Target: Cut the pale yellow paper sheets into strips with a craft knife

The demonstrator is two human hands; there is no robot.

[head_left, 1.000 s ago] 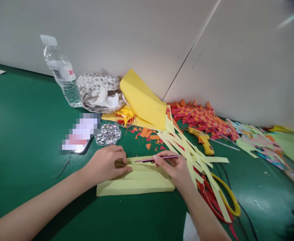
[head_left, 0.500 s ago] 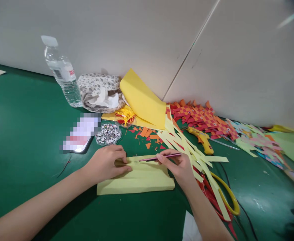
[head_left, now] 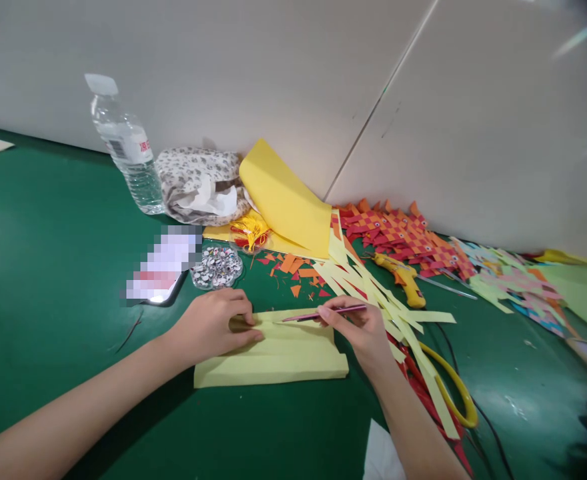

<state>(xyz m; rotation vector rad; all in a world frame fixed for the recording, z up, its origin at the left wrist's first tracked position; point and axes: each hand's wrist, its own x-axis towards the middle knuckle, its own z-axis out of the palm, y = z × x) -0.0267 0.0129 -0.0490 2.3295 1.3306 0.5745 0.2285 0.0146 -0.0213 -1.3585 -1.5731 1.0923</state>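
A sheet of pale yellow paper [head_left: 293, 367] with fold lines across it lies on the green table. My left hand [head_left: 218, 327] holds down its left part, fingers curled and thumb bent, with a small gap between thumb and forefinger. In my right hand [head_left: 361, 330] is a dark red pencil [head_left: 301, 318], pinched between thumb and fingers. Its tip points left, over the upper part of the paper; whether it touches cannot be told.
Behind stand a water bottle [head_left: 128, 157], a patterned cloth pouch [head_left: 198, 167] and yellow card [head_left: 286, 200]. A phone [head_left: 166, 267] and googly eyes [head_left: 216, 268] lie left. To the right are paper strips [head_left: 428, 373], a yellow glue gun [head_left: 408, 283], scissors [head_left: 466, 397] and woven paper fish [head_left: 393, 230].
My right hand and the pencil have shifted slightly to the right along the paper. My left hand stays in place on the sheet.
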